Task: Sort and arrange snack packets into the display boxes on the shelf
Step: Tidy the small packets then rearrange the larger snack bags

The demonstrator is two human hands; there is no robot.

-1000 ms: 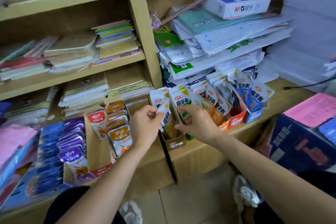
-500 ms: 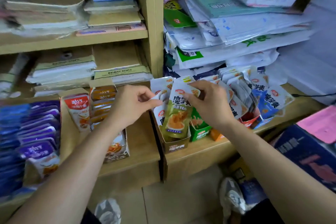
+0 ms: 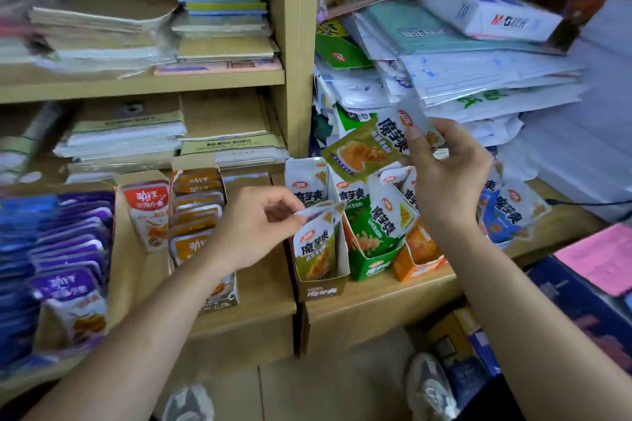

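Right hand: your right hand [image 3: 448,178] holds one olive packet [image 3: 366,152] up above the boxes, tilted. The grip is a thumb-and-finger pinch on its white top end.
Left hand: your left hand [image 3: 260,225] has a narrow grip, pinching the top edges of the packets that stand in the olive box [image 3: 321,290]. It looks as if you are parting them to make a gap.
Where the packet belongs: going by colour, in the olive box at the left end of the row on the shelf [image 3: 376,304], just below the lifted packet.
Done so far: the olive box holds a few matching packets upright. The green box [image 3: 371,268] touching it and the orange box [image 3: 419,263] beside that each hold packets of their own colour. In the left section, the purple packets [image 3: 71,236] and yellow packets [image 3: 196,212] stand in rows.
Left to do: the lifted packet is not yet in. Loose packets [image 3: 393,215] lie tilted across the green and orange boxes. The blue packets [image 3: 509,215] at the far right lean untidily, and you cannot tell whether a box holds them.
Progress: roughly midway, I judge. The left section looks settled, while the right row needs sorting and straightening.
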